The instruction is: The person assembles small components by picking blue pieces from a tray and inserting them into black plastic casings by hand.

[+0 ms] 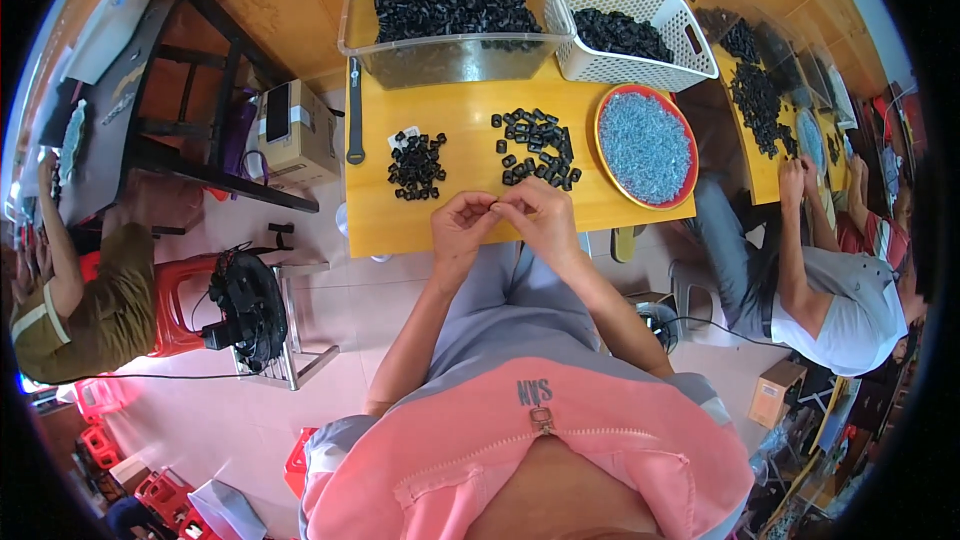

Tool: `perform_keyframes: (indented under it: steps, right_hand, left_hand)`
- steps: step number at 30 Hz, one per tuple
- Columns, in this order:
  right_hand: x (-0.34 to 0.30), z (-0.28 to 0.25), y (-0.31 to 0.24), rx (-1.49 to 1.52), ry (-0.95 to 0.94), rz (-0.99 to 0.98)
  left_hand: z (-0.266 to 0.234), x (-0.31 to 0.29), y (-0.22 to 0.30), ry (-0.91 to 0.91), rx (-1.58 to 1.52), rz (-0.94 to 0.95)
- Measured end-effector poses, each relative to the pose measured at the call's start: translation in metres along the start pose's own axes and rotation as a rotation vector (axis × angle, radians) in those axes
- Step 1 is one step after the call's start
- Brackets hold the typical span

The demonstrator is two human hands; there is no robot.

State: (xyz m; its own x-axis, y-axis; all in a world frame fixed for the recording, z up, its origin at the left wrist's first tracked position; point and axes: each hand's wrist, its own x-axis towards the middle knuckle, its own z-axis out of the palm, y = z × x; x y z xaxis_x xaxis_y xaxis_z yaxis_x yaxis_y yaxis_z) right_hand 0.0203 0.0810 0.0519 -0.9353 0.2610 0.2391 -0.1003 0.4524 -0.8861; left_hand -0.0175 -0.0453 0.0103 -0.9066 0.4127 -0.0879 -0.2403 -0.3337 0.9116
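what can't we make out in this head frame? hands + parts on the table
- Head view: whatever the left hand and right hand pinch between them is hidden by the fingertips.
- Small black parts: too small to tell their shape.
- Red tray: its blue-grey contents blur into one mass.
- Clear bin: far end cut off by the top edge.

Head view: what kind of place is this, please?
Probably a small hand-assembly workshop. A clear bin and a white basket hold many small black parts, a red plate holds tiny silvery pieces, and another person works at a similar table alongside.
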Motion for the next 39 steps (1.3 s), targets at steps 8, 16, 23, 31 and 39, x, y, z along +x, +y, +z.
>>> perform_keyframes:
  steps: [8, 16, 23, 31, 39]
  right_hand:
    - [0.032, 0.011, 0.004, -0.042, -0.002, -0.067]
    - [0.103, 0.056, 0.038, -0.371, -0.181, -0.387]
    - [0.103, 0.071, 0.055, -0.410, -0.265, -0.451]
    - [0.098, 0.065, 0.056, -0.275, -0.136, -0.361]
    - [0.067, 0.038, 0.043, -0.016, 0.112, -0.091]
  left_hand:
    - [-0.021, -0.007, 0.007, 0.119, 0.061, 0.029]
    - [-0.083, 0.018, 0.029, 0.478, 0.188, 0.342]
    - [-0.086, 0.061, 0.022, 0.323, 0.251, 0.423]
    - [-0.076, 0.091, 0.009, 0.306, 0.542, 0.479]
    - [-0.055, 0.088, 0.009, 0.262, 0.667, 0.413]
